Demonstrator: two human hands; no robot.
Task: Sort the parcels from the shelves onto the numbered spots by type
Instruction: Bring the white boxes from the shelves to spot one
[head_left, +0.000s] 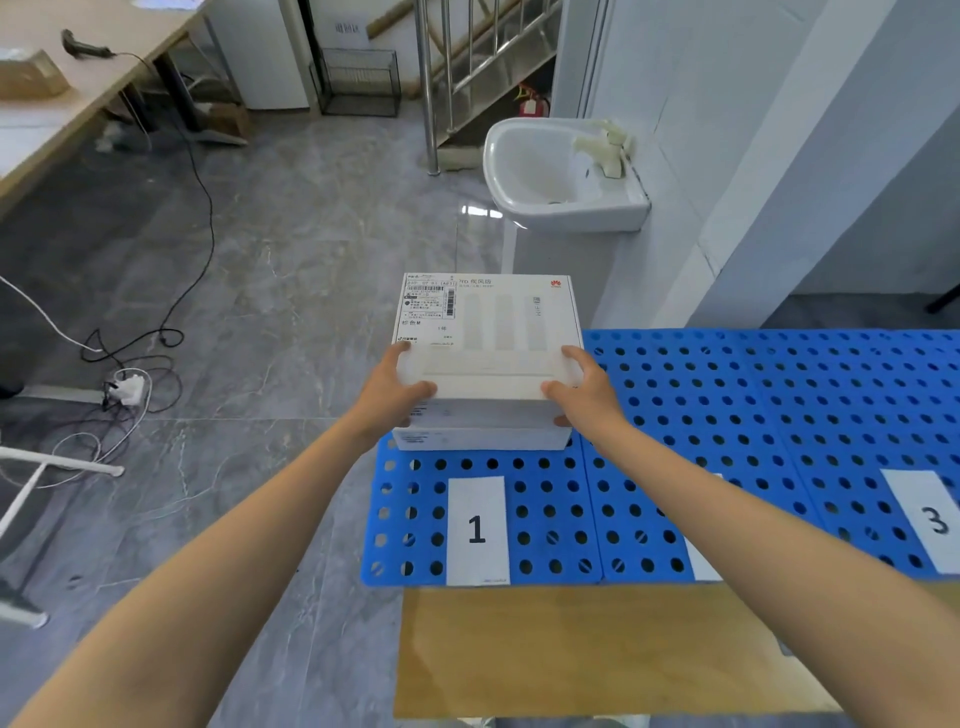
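A white box parcel (491, 332) with a shipping label on its top sits over the far part of spot 1 on the blue perforated pallet (779, 405). Another white box (483, 439) seems to lie under it. My left hand (397, 395) grips the near left corner of the top box. My right hand (584, 392) grips its near right corner. The white label "1" (477, 530) lies on the pallet in front of the boxes. A label "3" (930, 519) lies at the right; my right forearm hides most of the label between them.
A white wall sink (561, 171) stands just beyond the parcel. Cables and a power strip (127, 389) lie on the grey floor at left. A wooden table (62, 104) with a barcode scanner is at far left. A brown board (597, 649) lies in front of the pallet.
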